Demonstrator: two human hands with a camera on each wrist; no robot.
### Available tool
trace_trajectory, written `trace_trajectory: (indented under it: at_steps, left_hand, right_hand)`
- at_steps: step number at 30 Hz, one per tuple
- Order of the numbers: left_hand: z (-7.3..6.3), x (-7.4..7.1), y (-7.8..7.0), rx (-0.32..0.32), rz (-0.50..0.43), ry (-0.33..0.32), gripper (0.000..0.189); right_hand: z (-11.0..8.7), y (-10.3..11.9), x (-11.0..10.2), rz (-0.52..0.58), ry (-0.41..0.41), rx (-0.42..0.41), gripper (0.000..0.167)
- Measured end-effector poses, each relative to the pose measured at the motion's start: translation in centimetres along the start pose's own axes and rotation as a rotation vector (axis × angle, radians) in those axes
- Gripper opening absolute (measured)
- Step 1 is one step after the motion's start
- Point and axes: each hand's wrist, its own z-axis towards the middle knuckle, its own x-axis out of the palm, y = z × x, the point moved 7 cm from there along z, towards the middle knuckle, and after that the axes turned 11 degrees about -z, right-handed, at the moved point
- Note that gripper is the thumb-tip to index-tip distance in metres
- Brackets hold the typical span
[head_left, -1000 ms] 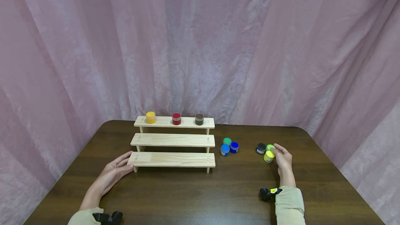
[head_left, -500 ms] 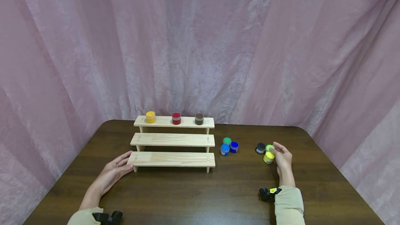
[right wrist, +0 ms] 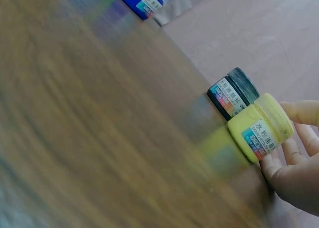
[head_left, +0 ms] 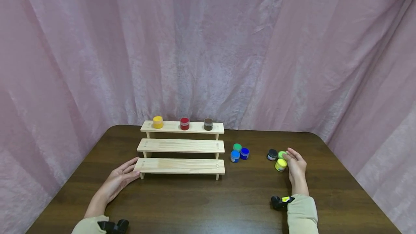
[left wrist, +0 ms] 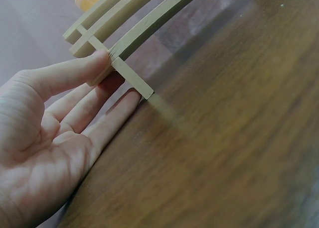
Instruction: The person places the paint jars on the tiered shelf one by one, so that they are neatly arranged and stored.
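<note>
Right hand (head_left: 296, 167) pinches the light green jar (head_left: 281, 155), standing on the table (head_left: 182, 205) beside the yellow jar (head_left: 281, 165). Right wrist view hides the green jar but shows the yellow one's printed label (right wrist: 258, 140). Left hand (head_left: 118, 181) grips the wooden stand (head_left: 180, 166); its wrist view alone shows fingers beneath the lowest shelf. Stand: pale, grained, three-tiered. Jars: squat, round. Table: dark, smooth, faintly reflective.

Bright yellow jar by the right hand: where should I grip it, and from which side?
I'd pinch the bright yellow jar across its round lid, left to right, coming from the near side and slightly above. It stands upright with the lid on top, and the light green jar and black jar crowd its far side.
</note>
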Motion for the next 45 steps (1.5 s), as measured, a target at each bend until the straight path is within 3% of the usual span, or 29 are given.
trace_trajectory:
  at_steps: [7, 14, 18, 23, 32, 39, 45]
  left_hand:
    - [0.2, 0.2, 0.2, 0.015, -0.021, 0.010, 0.079]
    - [0.2, 0.5, 0.4, 0.010, -0.036, 0.008, 0.079]
    - [0.2, 0.4, 0.2, 0.021, -0.048, 0.011, 0.079]
    - [0.2, 0.4, 0.0, 0.042, -0.048, 0.034, 0.079]
    - [0.3, 0.3, -0.1, 0.035, -0.049, 0.011, 0.077]
    - [0.1, 0.1, 0.0, 0.042, -0.035, 0.022, 0.078]
    - [0.0, 0.0, 0.0, 0.041, -0.037, 0.024, 0.078]
  right_hand:
    - [0.0, 0.8, -0.1, 0.085, -0.053, -0.012, 0.025]
    - [-0.3, 2.2, -0.3, 0.076, -0.142, -0.057, 0.026]
    - [-0.5, 2.8, -0.1, 0.155, -0.168, -0.063, 0.029]
    - [-0.8, 3.2, 0.3, 0.205, -0.163, -0.036, 0.030]
    - [-1.3, 3.8, 1.0, 0.123, -0.196, -0.048, 0.023]
    - [-2.0, 3.9, 2.2, 0.223, -0.184, -0.027, 0.018]
    - [-2.4, 4.3, 3.3, 0.307, -0.189, -0.023, 0.023]
